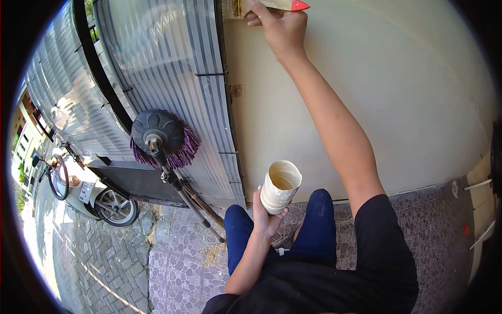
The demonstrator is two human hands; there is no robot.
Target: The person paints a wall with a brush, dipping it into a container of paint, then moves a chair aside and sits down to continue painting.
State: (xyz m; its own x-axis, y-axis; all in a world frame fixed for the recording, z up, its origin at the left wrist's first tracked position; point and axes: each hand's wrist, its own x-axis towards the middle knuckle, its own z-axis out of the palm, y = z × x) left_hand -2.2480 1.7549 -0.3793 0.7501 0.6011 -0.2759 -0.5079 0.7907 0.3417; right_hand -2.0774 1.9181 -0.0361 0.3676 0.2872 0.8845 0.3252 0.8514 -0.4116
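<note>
My right hand (280, 26) is raised high against a cream wall (397, 104) and grips a paintbrush (285, 5) with a pale wooden handle and a red tip. The brush's bristles are cut off by the frame's top edge. My left hand (266, 214) is held low in front of my knees and holds a cut plastic bottle (281, 186) used as a cup, smeared with cream paint inside and out. Its mouth is open and faces up. I wear blue trousers and a black shirt.
A corrugated metal gate (167, 68) stands left of the wall. A mop (164, 137) with purple strands leans upside down against it. A parked scooter (99, 201) stands beyond on the paved lane. The floor (178, 251) is patterned stone tile.
</note>
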